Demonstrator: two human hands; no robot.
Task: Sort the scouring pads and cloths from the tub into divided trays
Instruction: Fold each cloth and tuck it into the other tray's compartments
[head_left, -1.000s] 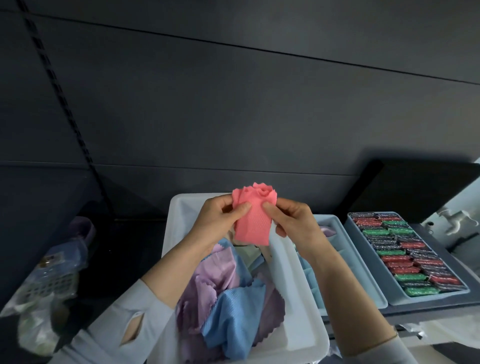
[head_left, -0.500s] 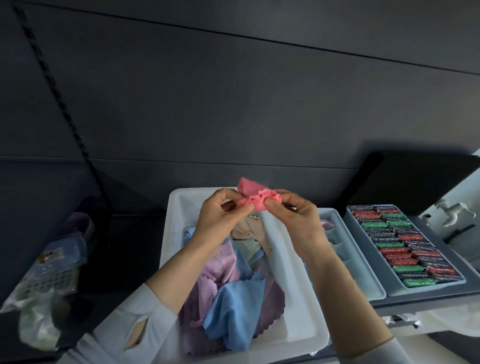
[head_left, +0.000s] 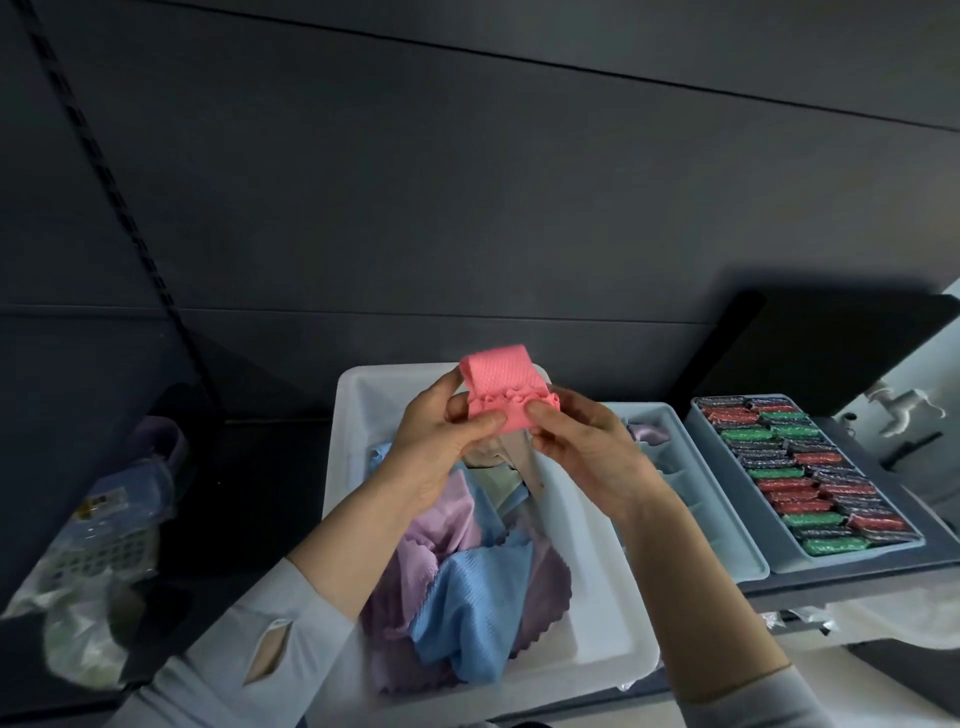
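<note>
Frame centre: we pinch the pink cloth between thumbs and fingers of left hand and right hand; fold edges flush, keeping it compact for the tray.

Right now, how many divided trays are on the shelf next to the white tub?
2. The nearer divided tray sits just right of the white tub, mostly empty with a lilac cloth at its far end. The far tray, on its right, is packed with scouring pads.
</note>
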